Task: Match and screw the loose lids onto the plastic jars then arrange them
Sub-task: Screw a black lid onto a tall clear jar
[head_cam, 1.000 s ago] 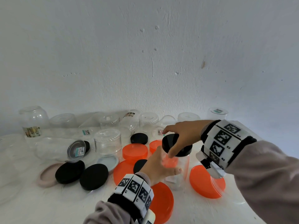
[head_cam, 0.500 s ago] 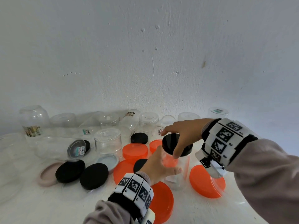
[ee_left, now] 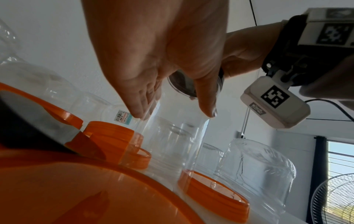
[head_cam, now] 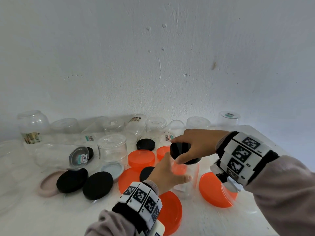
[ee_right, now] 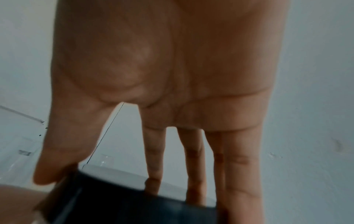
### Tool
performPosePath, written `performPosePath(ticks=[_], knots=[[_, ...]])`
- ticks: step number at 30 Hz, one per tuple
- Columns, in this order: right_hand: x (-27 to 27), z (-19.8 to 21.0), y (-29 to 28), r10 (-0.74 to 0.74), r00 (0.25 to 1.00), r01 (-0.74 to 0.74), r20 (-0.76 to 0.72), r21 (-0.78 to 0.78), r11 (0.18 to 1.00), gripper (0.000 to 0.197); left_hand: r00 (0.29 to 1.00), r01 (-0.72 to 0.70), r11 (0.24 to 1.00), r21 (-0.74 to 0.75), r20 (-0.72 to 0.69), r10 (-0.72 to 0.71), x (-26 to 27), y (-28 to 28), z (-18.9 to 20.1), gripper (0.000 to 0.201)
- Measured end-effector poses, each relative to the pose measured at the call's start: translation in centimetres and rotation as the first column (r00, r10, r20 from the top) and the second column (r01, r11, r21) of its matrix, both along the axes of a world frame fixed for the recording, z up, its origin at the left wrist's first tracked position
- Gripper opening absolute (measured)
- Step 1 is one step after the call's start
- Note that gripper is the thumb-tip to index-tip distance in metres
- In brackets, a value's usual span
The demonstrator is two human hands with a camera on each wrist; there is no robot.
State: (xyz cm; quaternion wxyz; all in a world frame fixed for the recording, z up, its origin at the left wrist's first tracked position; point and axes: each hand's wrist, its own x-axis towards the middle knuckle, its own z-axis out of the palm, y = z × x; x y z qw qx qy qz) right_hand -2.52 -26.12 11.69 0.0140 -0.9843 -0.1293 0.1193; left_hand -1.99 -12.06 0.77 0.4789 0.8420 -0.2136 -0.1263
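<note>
- On the white table [head_cam: 51,217], near its middle, a clear jar [head_cam: 189,178] stands upright among loose orange lids and black lids.
- From the head view, the left hand [head_cam: 167,174] is wrapped around the side of the clear jar, thumb toward the right, and the right hand [head_cam: 196,147] is above it, gripping a black lid [head_cam: 180,149] that sits on the jar's mouth.
- Only the head view shows the row of other clear jars [head_cam: 112,126] along the wall, a large orange lid [head_cam: 216,191] just right of the held jar, and two black lids [head_cam: 85,182] to the left.
- Only the left wrist view shows the left fingers [ee_left: 141,104] and thumb lying on the jar's transparent wall, with the underside of the lid above them; it also shows a fan [ee_left: 333,200] at the right edge.
- The right wrist view is blurred; it shows the right thumb and fingers [ee_right: 193,166] spread down over the dark lid's rim, curled around it.
</note>
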Motion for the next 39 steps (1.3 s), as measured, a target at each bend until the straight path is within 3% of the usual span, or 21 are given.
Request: performPosePath(ticks=[5,10,12,15,17,21,25,28,32,39], knots=[[-0.6,-1.6,-0.2,-0.029,0.998,0.029,0.058,-0.001,1.0,0.065,1.0,0.019,1.0,0.023,0.012,-0.019,0.4,0.1,-0.1,0.081],[-0.8,-2.3,-0.3,-0.046,0.992,0.044,0.116,0.014,0.999,0.067,0.986,0.137,0.972,0.19,0.071,-0.153,1.8,1.0,0.4,0.088],[-0.8,-2.3,-0.4,-0.043,0.991,0.04,0.125,0.023,0.999,0.069,0.97,0.186,0.918,0.352,0.081,-0.227,2.7,1.7,0.5,0.085],[-0.7,-2.5,-0.8,-0.04,0.991,0.036,0.131,0.034,0.999,0.073,0.945,0.195,0.745,0.638,0.081,-0.317,4.2,2.9,0.1,0.086],[-0.6,-2.7,-0.9,-0.031,0.989,0.027,0.145,0.03,0.999,0.073,0.933,0.168,0.654,0.737,0.095,-0.347,5.1,3.4,-0.4,0.088],[-0.8,-2.6,-1.1,-0.03,0.99,0.022,0.134,0.063,0.998,0.069,0.922,0.143,0.534,0.833,0.084,-0.378,6.2,4.1,-1.1,0.088],[-1.7,-1.1,-2.1,-0.031,0.992,0.01,0.126,0.167,0.986,0.058,0.906,0.133,0.488,0.863,0.093,-0.412,6.6,4.5,-1.3,0.084],[-2.4,1.3,-4.1,-0.063,0.967,-0.001,0.245,0.252,0.968,0.064,0.901,0.144,0.466,0.873,0.079,-0.426,6.7,4.7,-1.3,0.081],[-2.6,5.2,-9.2,-0.208,0.853,0.022,0.479,0.365,0.931,0.084,0.908,0.131,0.485,0.865,0.092,-0.408,6.3,4.4,-1.4,0.087],[0.6,7.7,-21.7,-0.577,0.462,0.224,0.674,0.541,0.811,0.072,0.955,0.1,0.485,0.869,0.052,-0.29,5.5,3.2,-0.9,0.087]])
